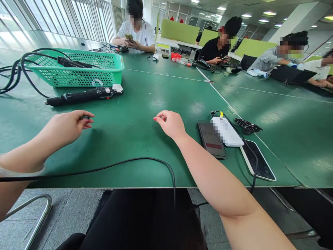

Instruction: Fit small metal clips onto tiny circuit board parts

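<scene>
My left hand (pixel 68 126) hovers low over the green table (pixel 135 104), its fingers pinched round a small dark part (pixel 84 118). My right hand (pixel 169 124) is to the right of it, fingers curled into a pinch on something too small to name. A black electric screwdriver (pixel 80 96) lies on the table beyond my left hand, just in front of a green plastic basket (pixel 78 69).
Two phones (pixel 211 139) (pixel 257 159) and a white power bank (pixel 227 131) lie right of my right hand, with a black clip (pixel 247 125) behind. A black cable (pixel 109 168) runs along the near edge. Several people sit at the far side.
</scene>
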Demonstrator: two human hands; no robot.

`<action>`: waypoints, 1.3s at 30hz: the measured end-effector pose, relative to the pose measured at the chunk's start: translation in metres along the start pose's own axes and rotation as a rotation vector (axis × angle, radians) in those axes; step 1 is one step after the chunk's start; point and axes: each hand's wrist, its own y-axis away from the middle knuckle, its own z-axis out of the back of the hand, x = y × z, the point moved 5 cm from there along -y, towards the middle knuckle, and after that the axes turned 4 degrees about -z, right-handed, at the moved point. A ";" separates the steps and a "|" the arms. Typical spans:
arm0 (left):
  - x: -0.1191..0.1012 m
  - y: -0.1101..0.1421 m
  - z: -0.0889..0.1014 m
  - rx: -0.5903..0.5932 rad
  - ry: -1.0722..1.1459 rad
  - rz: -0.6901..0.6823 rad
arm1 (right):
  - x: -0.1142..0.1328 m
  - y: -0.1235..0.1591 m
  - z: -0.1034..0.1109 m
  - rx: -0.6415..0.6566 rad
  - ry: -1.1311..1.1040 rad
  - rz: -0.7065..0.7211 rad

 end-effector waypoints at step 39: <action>0.020 0.005 -0.017 0.076 -0.084 0.097 | -0.005 0.001 -0.007 0.095 -0.003 -0.070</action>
